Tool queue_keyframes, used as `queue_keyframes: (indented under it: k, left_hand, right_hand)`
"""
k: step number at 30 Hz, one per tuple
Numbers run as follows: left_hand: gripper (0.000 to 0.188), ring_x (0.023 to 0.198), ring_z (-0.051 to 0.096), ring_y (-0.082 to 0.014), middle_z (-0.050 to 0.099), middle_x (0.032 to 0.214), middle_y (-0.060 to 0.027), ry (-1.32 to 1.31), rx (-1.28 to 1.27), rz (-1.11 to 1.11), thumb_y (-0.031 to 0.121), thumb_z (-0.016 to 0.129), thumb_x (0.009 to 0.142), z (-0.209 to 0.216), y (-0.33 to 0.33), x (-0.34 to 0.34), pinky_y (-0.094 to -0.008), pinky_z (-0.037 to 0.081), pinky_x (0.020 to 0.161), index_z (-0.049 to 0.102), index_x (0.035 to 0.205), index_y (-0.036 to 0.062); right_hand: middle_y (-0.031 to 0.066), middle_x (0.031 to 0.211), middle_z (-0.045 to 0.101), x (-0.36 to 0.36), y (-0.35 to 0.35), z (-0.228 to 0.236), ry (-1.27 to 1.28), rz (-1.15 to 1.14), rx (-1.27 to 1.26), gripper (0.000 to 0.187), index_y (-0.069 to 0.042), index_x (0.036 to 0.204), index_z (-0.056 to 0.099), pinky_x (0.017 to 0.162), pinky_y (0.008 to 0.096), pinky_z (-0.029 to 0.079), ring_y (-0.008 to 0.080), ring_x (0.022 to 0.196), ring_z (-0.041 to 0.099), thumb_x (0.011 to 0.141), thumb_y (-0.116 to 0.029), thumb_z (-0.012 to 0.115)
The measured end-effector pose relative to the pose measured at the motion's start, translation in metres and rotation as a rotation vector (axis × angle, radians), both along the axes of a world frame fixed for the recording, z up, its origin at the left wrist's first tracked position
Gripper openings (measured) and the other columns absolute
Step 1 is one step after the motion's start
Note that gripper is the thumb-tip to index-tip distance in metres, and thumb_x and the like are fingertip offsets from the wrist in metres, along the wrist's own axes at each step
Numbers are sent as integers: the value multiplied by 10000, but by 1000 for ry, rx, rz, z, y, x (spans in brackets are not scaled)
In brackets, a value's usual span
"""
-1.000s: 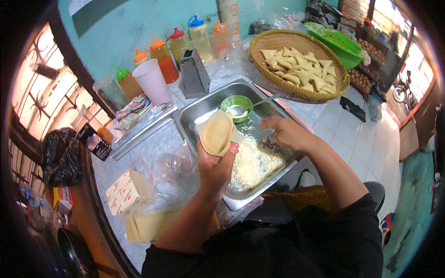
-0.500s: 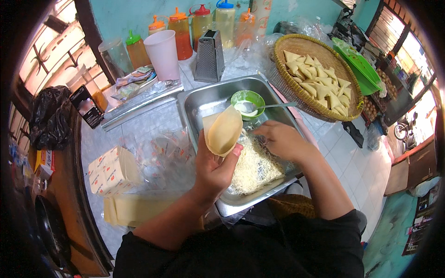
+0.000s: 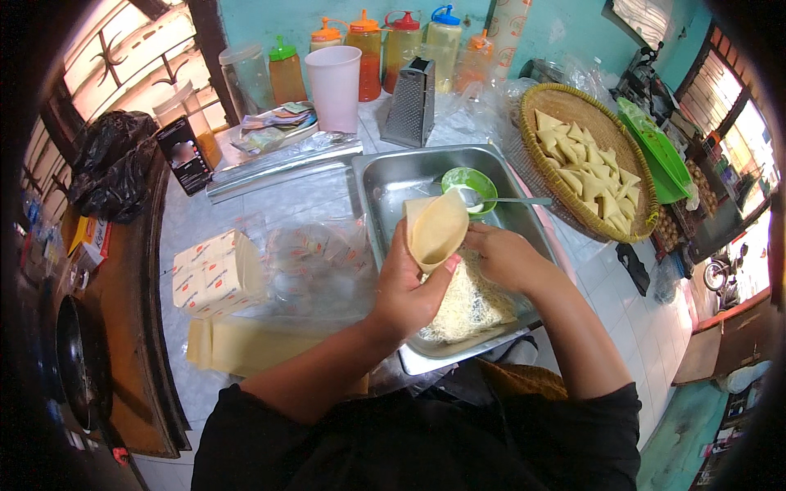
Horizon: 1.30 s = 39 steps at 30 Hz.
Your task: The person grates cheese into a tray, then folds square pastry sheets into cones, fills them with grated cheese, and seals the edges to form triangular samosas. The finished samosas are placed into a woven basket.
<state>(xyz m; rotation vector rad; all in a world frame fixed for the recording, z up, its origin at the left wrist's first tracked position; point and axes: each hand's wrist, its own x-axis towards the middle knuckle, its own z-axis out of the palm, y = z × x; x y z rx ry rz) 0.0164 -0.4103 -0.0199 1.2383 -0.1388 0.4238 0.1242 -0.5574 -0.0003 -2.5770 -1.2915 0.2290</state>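
Note:
My left hand grips a pale spring roll wrapper folded into an open cone, its mouth turned up. Close to the cone's right side is my right hand, fingers curled together above a heap of grated cheese; what its fingertips hold, if anything, is hidden. The cheese lies in the near part of a steel tray. A small green bowl of white paste stands at the tray's far end, a spoon resting across its rim.
A woven basket of folded triangular pastries stands at the far right. Flat wrappers and a paper-wrapped block lie left. Behind the tray are a box grater, a pink cup, a foil roll and several squeeze bottles.
My right hand has drawn in toward the wrapper cone, its fingers now closer to the cone's side. The whole view has shifted, so the table sits further right.

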Motion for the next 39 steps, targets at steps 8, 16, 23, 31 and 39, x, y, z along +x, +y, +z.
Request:
queue_keyframes:
  k: [8, 16, 23, 31, 39]
  left_hand:
    - [542, 1134, 489, -163, 503, 1221, -101, -115, 2, 10, -108, 524, 831, -13, -9, 8, -284, 396, 946, 313, 1314, 17]
    - [623, 1137, 481, -222, 484, 1207, -185, -125, 259, 146, 4, 563, 820, -18, -12, 8, -314, 370, 964, 246, 1356, -21]
    - [628, 1149, 482, -253, 476, 1217, -213, -171, 278, 114, -7, 555, 814, -18, -10, 5, -323, 369, 967, 231, 1351, -41]
    - [627, 1156, 477, -251, 483, 1212, -207, -128, 323, 69, 10, 565, 821, -21, -9, 9, -332, 368, 970, 235, 1353, -23]
    - [661, 1195, 447, -255, 454, 1252, -218, -90, 296, -24, 27, 581, 825, -23, -10, 9, -328, 346, 995, 206, 1367, -36]
  right_hand:
    - [159, 1205, 541, 0, -22, -11, 152, 30, -76, 318, -16, 1062, 613, 900, 388, 445, 331, 1038, 555, 778, -137, 536]
    - [219, 1071, 580, -72, -44, 29, 97, -210, -69, 294, -1, 1040, 618, 877, 410, 433, 368, 997, 553, 786, -142, 568]
    - [208, 1052, 582, -79, -38, 21, 274, -231, -30, 303, -24, 1074, 606, 851, 412, 432, 378, 989, 548, 791, -129, 573]
    - [165, 974, 578, -90, -25, 13, 300, -42, 106, 254, -54, 1039, 573, 801, 418, 448, 371, 943, 559, 785, -67, 569]
    - [150, 934, 574, -88, -28, 12, 306, -17, 8, 147, -53, 952, 586, 753, 428, 456, 366, 885, 566, 814, -86, 550]
